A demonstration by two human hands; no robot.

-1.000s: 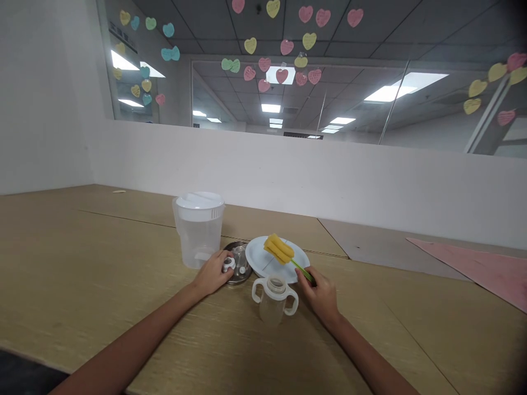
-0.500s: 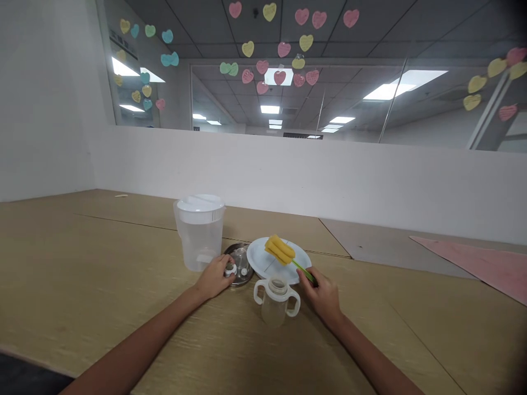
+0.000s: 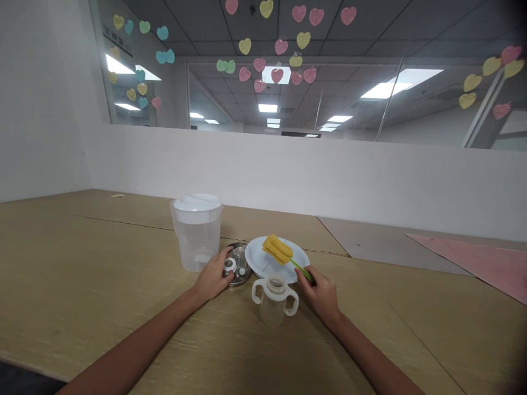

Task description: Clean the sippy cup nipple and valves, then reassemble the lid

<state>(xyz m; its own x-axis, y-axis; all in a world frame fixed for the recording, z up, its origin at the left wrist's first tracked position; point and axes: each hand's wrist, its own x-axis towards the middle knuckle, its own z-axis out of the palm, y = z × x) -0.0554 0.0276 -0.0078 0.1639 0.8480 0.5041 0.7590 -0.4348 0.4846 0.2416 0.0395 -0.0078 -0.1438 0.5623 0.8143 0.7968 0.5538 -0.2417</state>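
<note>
Tan wooden tabletop [image 3: 111, 274] lay under a shallow white plate [image 3: 256, 262]. Over the plate was a ridged yellow sponge brush [image 3: 277, 249], its slim green handle [image 3: 302, 269] gripped by the right hand [image 3: 321, 296]; left of the plate, the left hand [image 3: 214, 277], fingers parted, framed a white plastic ring [image 3: 231, 263].

From my end, I see my left forearm [image 3: 148, 334] slanting inward and forward, palm side down, its left hand [image 3: 213, 278] reaching out with thumb and forefinger parted. My right forearm [image 3: 366, 348] angles in lower, its right hand [image 3: 321, 296] closed in a pinch grip.
</note>
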